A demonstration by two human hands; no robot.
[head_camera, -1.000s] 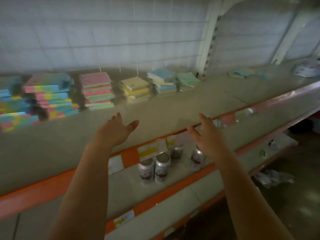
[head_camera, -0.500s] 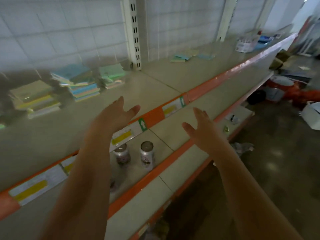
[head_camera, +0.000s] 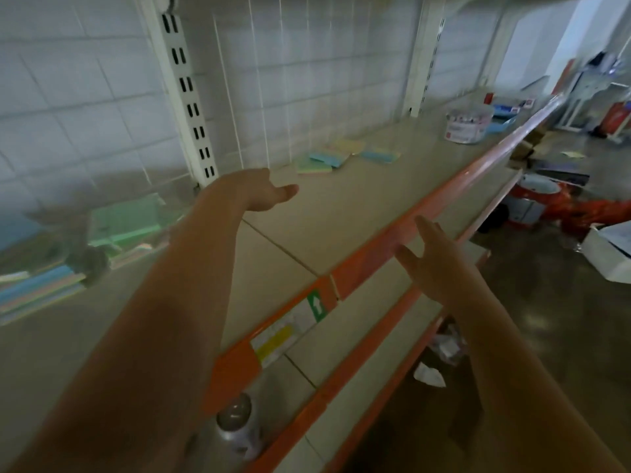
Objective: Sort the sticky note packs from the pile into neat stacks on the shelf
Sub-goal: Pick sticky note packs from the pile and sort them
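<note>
A white gridded back wall with a slotted upright is standing behind a long beige shelf that is carrying an orange front rail. A loose pile of sticky note packs is lying near the back of the shelf at 12 o'clock, and blurred neat stacks are sitting at 9 o'clock. The left hand is reaching over the shelf toward the pile, its grip spread and holding nothing, well short of the packs. The right hand is hovering at 3 o'clock in front of the rail, fingers straight and spread, also holding nothing. A clear tub is standing farther along at 1 o'clock, and a can is sitting on the lower shelf at 6 o'clock.
</note>
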